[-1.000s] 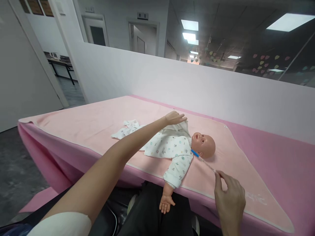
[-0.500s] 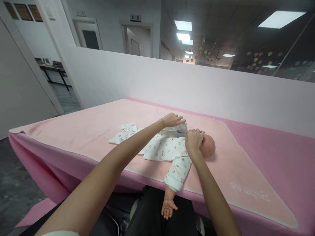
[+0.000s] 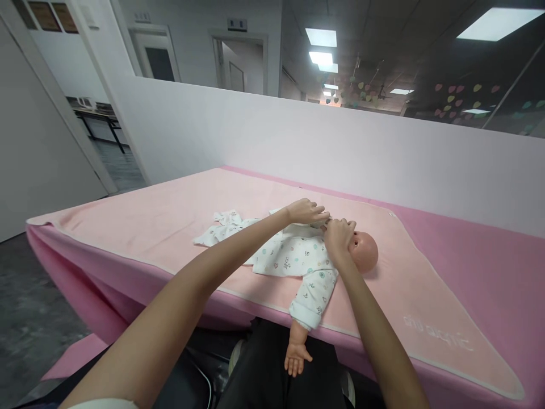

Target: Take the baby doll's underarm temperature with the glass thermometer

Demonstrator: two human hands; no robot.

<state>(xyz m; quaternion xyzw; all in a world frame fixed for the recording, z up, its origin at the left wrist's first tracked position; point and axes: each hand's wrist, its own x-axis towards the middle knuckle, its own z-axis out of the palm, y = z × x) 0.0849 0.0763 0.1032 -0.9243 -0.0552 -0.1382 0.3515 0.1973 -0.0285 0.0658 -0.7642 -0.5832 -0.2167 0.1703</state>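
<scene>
A baby doll lies on its back on the pink mat, its bald head (image 3: pixel 364 252) to the right and its arm hanging over the near edge, with the doll's hand (image 3: pixel 297 358) palm up. It wears a white printed baby shirt (image 3: pixel 289 257); the rolled cuff sits above the doll's wrist. My left hand (image 3: pixel 307 211) is over the chest, fingers closed on the shirt's upper edge. Close beside it, my right hand (image 3: pixel 339 236) grips the shirt near the neck, covering part of the doll's face. The exact fabric between my fingertips is hidden.
The pale pink mat (image 3: pixel 170 216) covers a table with a darker pink cloth (image 3: pixel 460 244). White printed fabric (image 3: pixel 227 218) lies toward the doll's leg end. A white partition (image 3: pixel 323 142) stands behind the table. My legs are under its near edge.
My left hand has moved slightly right and down, bringing its fingertips up to my right hand. The raised shirt flap is lower. The camera view has shifted a little.
</scene>
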